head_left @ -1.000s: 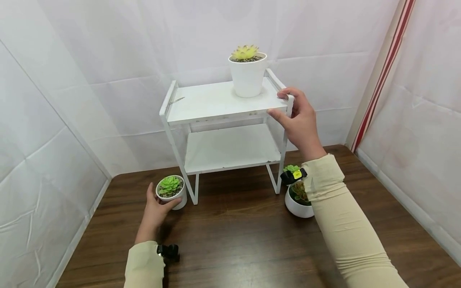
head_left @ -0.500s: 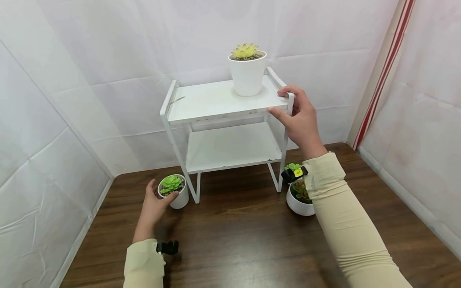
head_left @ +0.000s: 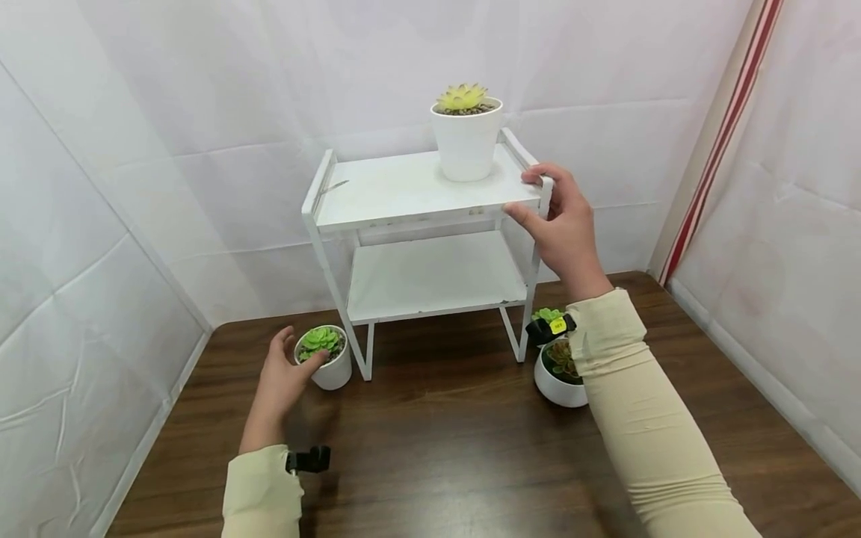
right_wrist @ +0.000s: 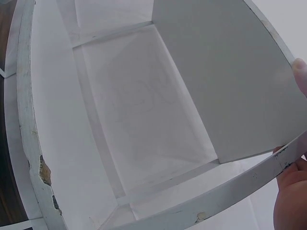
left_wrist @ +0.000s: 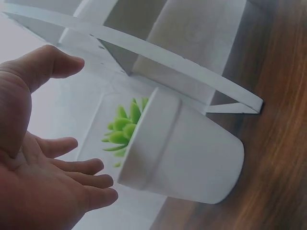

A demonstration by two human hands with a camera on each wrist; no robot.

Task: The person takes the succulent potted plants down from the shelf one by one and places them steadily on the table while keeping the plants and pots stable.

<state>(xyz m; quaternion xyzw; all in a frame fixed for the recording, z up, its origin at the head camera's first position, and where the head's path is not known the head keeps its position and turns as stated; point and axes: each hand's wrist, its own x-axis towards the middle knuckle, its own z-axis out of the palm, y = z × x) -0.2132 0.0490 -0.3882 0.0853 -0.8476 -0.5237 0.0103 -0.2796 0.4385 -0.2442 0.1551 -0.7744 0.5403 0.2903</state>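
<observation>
My left hand [head_left: 281,377] is beside a small white pot [head_left: 334,375] with a green succulent [head_left: 319,342], on the table by the stand's left leg. In the left wrist view its fingers [left_wrist: 93,165] are spread and relaxed, with a gap to the pot's rim. My right hand [head_left: 568,235] grips the right front corner of a two-tier white shelf stand [head_left: 390,198], thumb at the board's front edge and fingers over the side rail. On the top board stands a taller white pot [head_left: 466,149] with a yellow-green succulent [head_left: 462,97].
Right of the stand, a low white bowl [head_left: 560,390] of reddish-green succulents and another green succulent [head_left: 546,317] are partly hidden by my right forearm. The stand's lower board [head_left: 437,276] bears nothing. White curtains [head_left: 222,187] enclose the brown wooden table [head_left: 430,463].
My left hand has loosened from the small pot and drawn back a little to the left; the pot stays put. My right hand keeps its grip on the stand.
</observation>
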